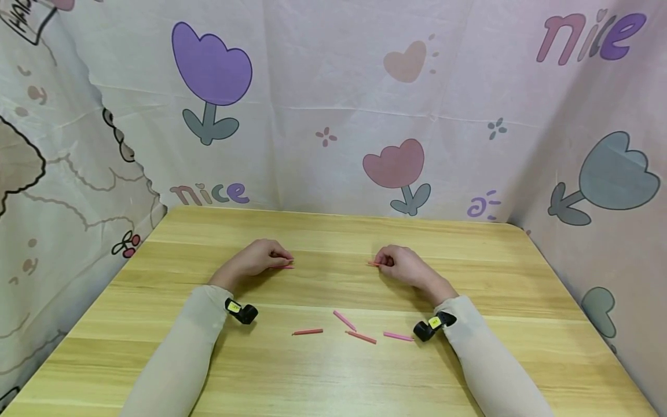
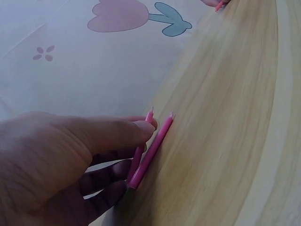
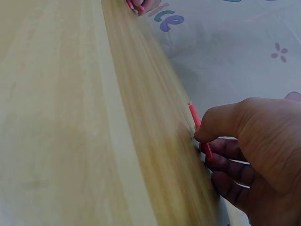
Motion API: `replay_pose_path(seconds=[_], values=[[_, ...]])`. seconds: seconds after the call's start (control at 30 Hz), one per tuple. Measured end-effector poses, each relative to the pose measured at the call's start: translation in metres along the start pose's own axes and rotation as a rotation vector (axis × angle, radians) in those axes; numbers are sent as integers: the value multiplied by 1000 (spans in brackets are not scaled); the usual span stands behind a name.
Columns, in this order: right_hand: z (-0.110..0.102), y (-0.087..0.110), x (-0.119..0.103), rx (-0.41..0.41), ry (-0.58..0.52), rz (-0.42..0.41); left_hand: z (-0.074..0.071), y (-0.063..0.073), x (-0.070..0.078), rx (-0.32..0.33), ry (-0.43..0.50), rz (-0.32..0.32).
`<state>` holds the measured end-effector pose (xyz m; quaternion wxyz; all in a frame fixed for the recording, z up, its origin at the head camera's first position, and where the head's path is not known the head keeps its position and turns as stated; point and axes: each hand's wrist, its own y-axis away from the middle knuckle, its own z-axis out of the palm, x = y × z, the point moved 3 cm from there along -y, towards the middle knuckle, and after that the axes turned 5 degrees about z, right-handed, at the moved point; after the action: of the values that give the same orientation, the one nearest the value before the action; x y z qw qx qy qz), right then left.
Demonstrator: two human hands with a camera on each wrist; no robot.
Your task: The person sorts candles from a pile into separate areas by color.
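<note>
Toward the far side of the table, my left hand (image 1: 262,258) pinches a thin pink candle (image 2: 150,116) between thumb and fingers. A second pink candle (image 2: 153,151) lies right beside it, close along the fingertips. Across from it, my right hand (image 1: 400,264) pinches a red candle (image 3: 193,113), its wick end sticking out past the thumb and pointing left in the head view. Nearer to me, between the forearms, lie a red candle (image 1: 308,332), another red candle (image 1: 362,337), a pink candle (image 1: 344,319) and a pink candle (image 1: 398,336) by the right wrist camera.
Everything rests on a light wooden table (image 1: 323,382). A printed cloth (image 1: 312,69) with flowers and lettering hangs behind its far edge and along both sides. Black wrist cameras, like the one on the left sleeve (image 1: 242,311), jut inward over the table.
</note>
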<state>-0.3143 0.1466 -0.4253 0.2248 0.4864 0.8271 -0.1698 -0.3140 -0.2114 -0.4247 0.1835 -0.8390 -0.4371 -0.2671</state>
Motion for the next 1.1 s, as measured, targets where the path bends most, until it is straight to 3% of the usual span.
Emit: replay_pose_path(seconds=[0.2, 0.57, 1.1], values=[[0, -1, 2, 6, 5, -3, 1, 1, 0, -4, 16, 0], [-2, 0, 3, 6, -15, -1, 5, 0, -5, -11, 115, -60], [-8, 6, -3, 11, -28, 10, 11, 7, -15, 57, 161, 18]])
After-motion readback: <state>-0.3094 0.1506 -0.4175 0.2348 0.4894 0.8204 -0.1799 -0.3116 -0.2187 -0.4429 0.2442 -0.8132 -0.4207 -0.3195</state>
